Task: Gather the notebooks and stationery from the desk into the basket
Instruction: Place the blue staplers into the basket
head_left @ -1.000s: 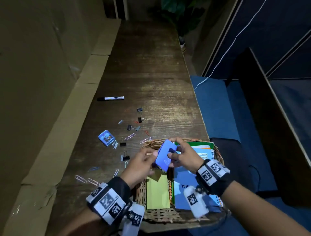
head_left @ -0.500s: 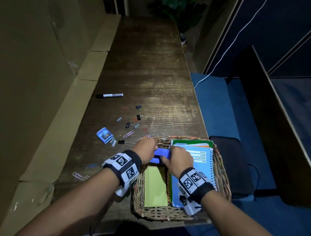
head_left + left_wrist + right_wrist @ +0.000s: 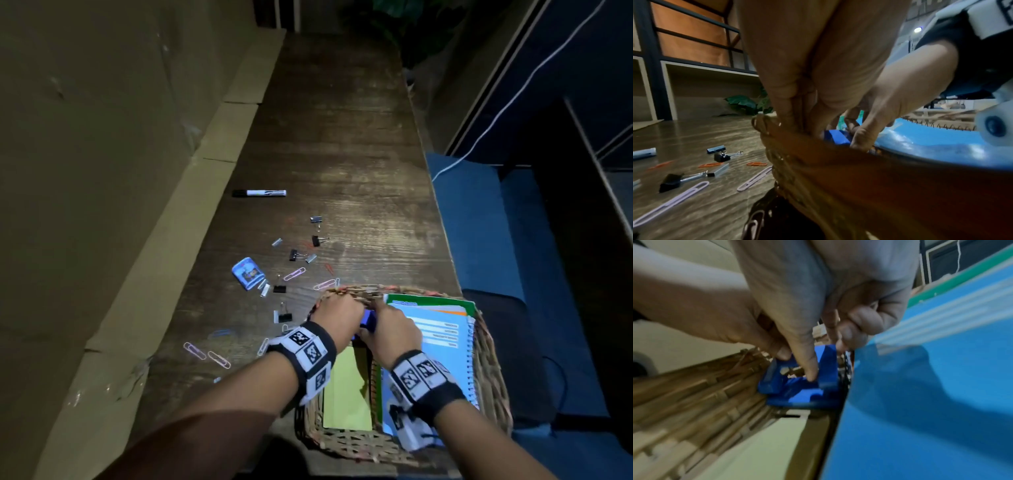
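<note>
A woven basket (image 3: 492, 370) sits at the desk's near right corner. It holds a blue spiral notebook (image 3: 442, 346) on a green one (image 3: 430, 301), and a yellow pad (image 3: 347, 394). Both hands are low in its far left part and hold a blue plastic piece (image 3: 369, 320) between them. My left hand (image 3: 346, 315) pinches its left edge, just inside the rim. My right hand (image 3: 387, 325) grips its right side, the thumb (image 3: 809, 368) in an opening of the blue plastic piece (image 3: 797, 391). The piece stands next to the notebook's spiral, above the yellow pad's far end.
On the wooden desk (image 3: 359, 164) left of the basket lie a black-and-white marker (image 3: 259, 193), a small blue box (image 3: 247, 273), several binder clips (image 3: 296, 255) and several paper clips (image 3: 294, 274). Cardboard (image 3: 102, 171) lines the left side. The desk drops off to the right.
Both hands have brought the blue plastic piece down from above the basket into its far left part, and the wrists have dropped low over the rim.
</note>
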A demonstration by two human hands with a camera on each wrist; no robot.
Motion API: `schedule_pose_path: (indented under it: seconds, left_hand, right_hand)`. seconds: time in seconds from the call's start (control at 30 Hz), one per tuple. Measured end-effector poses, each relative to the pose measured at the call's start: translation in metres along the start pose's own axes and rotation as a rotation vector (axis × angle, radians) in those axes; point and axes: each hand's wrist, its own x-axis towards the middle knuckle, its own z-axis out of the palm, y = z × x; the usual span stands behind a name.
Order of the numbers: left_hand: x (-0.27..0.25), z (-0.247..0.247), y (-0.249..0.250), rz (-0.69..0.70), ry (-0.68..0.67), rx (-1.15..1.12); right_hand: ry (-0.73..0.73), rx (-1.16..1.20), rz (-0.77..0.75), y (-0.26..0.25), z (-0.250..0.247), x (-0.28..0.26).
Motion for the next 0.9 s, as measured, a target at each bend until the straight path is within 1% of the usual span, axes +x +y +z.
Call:
schedule_pose_path:
  seconds: [0.1,0.13,0.2,0.27,0.33,0.4,0.47,0.6,0.7,0.8,0.9]
  left_hand:
    - [-0.012,0.0,-0.006,0.024,0.098,-0.106]
    - [-0.02,0.001,-0.013,0.022,0.162,-0.178]
    - [-0.042,-0.001,-0.032,-0.019,0.35,-0.414]
    - [-0.066,-0.003,-0.059,-0.112,0.495,-0.603]
    - [-0.089,0.004,-0.092,-0.263,0.566,-0.697]
    - [-0.109,0.017,-0.126,-0.395,0.592,-0.718]
    - [-0.13,0.034,-0.157,-0.484,0.592,-0.71]
    - [-0.167,0.056,-0.184,-0.595,0.587,-0.745]
    - [-0.187,0.071,-0.196,-0.595,0.608,-0.812]
    - [-0.194,0.083,-0.202,-0.642,0.6,-0.872]
    - [-0.191,0.089,-0.201,-0.639,0.579,-0.881]
  right_hand:
    - [-0.006,-0.012,-0.039,0.003,-0.018,-0.009]
    - [0.011,-0.009,-0.07,0.0,-0.027,-0.009]
    - [0.073,0.027,-0.153,-0.016,-0.046,-0.004]
    - [0.105,0.111,-0.231,-0.044,-0.061,0.009]
    - [0.055,0.176,-0.303,-0.083,-0.06,0.029]
    - [-0.048,0.179,-0.359,-0.126,-0.049,0.052]
    - [-0.144,0.107,-0.386,-0.171,-0.03,0.071]
    - [-0.239,-0.067,-0.457,-0.228,0.007,0.094]
    - [-0.252,-0.152,-0.459,-0.244,0.023,0.105]
    - [-0.208,-0.206,-0.443,-0.247,0.027,0.105]
    - [-0.226,-0.088,-0.421,-0.241,0.013,0.098]
